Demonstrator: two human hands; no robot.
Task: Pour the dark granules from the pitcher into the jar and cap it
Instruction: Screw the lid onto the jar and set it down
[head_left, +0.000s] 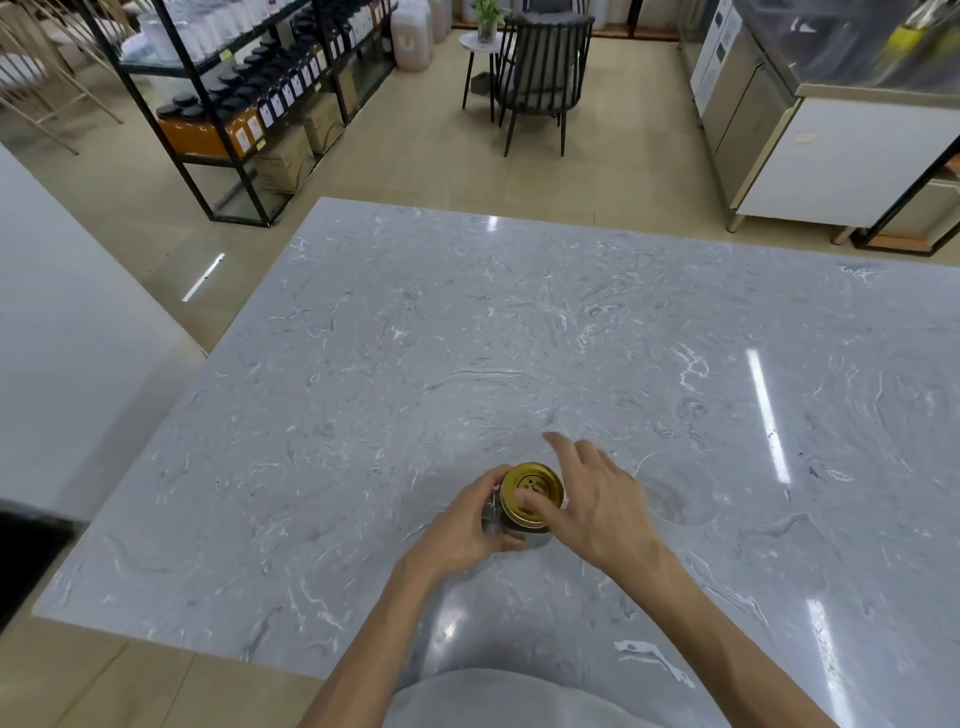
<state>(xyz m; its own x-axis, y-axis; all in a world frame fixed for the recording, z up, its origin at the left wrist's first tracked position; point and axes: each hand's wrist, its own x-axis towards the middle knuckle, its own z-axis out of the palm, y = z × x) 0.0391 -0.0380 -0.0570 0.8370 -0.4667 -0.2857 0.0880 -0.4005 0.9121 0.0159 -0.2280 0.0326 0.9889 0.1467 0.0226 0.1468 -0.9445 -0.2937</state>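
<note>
A small glass jar with a gold metal lid stands on the grey marble table, near its front edge. My left hand wraps around the jar's left side and holds it. My right hand lies against the lid from the right, thumb on its top, the other fingers spread and stretched forward. A clear glass pitcher stands just right of my right hand; it is hard to make out and looks empty. The jar's contents are hidden by my hands and the lid.
The table's left edge drops to a tiled floor. Beyond the far edge are a black shelf rack of bottles, a dark chair with a small round table, and steel counters at the right.
</note>
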